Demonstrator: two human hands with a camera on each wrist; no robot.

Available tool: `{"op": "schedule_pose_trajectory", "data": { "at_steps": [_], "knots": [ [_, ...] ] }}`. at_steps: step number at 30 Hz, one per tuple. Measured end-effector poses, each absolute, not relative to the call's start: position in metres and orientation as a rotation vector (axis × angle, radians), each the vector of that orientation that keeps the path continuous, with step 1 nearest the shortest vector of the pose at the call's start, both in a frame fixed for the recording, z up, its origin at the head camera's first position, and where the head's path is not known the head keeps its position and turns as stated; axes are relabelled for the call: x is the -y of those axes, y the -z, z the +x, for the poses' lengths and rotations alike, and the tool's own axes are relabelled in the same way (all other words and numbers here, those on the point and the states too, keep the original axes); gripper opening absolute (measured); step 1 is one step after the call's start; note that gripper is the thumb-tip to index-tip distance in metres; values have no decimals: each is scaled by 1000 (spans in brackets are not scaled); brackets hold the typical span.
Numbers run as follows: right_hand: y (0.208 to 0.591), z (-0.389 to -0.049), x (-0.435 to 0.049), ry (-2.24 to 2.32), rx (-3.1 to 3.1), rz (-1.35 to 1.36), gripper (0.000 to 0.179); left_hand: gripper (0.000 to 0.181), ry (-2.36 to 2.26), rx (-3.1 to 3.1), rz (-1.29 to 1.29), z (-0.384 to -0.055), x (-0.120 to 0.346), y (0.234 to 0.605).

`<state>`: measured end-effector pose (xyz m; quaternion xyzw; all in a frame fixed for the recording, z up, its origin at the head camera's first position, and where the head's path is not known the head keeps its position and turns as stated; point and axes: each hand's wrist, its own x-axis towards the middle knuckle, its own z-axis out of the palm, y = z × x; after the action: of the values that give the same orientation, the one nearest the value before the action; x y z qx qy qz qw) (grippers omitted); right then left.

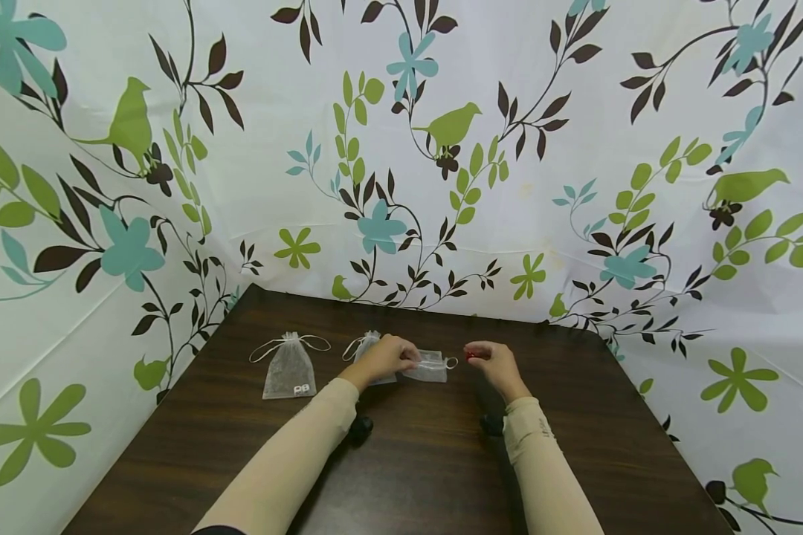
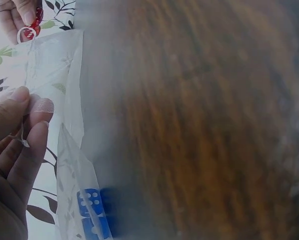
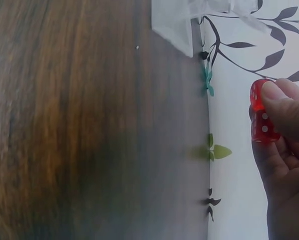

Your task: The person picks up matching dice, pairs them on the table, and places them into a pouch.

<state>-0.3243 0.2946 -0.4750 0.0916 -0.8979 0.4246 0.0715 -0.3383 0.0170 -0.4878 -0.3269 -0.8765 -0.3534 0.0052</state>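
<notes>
My left hand (image 1: 388, 358) pinches the edge of a small white sheer drawstring pouch (image 1: 430, 371) between thumb and fingers. The pouch lies on its side, its looped cord (image 2: 27, 34) toward the right. My right hand (image 1: 499, 365) is just right of that pouch and holds red dice (image 3: 262, 125) with white dots between thumb and fingers; two show in the right wrist view. Beneath my left hand and wrist lies another sheer pouch (image 1: 369, 340), partly hidden. It has blue dice (image 2: 92, 212) inside, seen in the left wrist view.
Farther left on the dark wooden table (image 1: 415, 461) lies a third sheer pouch (image 1: 288, 369) with white dice (image 1: 301, 389) in its bottom corner and its cords spread out. A patterned cloth (image 1: 508, 186) with leaves and birds hangs behind the table and along its sides.
</notes>
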Motion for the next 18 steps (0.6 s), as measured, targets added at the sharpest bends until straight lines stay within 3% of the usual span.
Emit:
{"op": "schedule_pose_trajectory", "data": {
  "at_steps": [18],
  "knots": [
    [464,-324,-282,-1255,2700,337,28,9,1101,2765,-1022,-337,-20,488]
  ]
}}
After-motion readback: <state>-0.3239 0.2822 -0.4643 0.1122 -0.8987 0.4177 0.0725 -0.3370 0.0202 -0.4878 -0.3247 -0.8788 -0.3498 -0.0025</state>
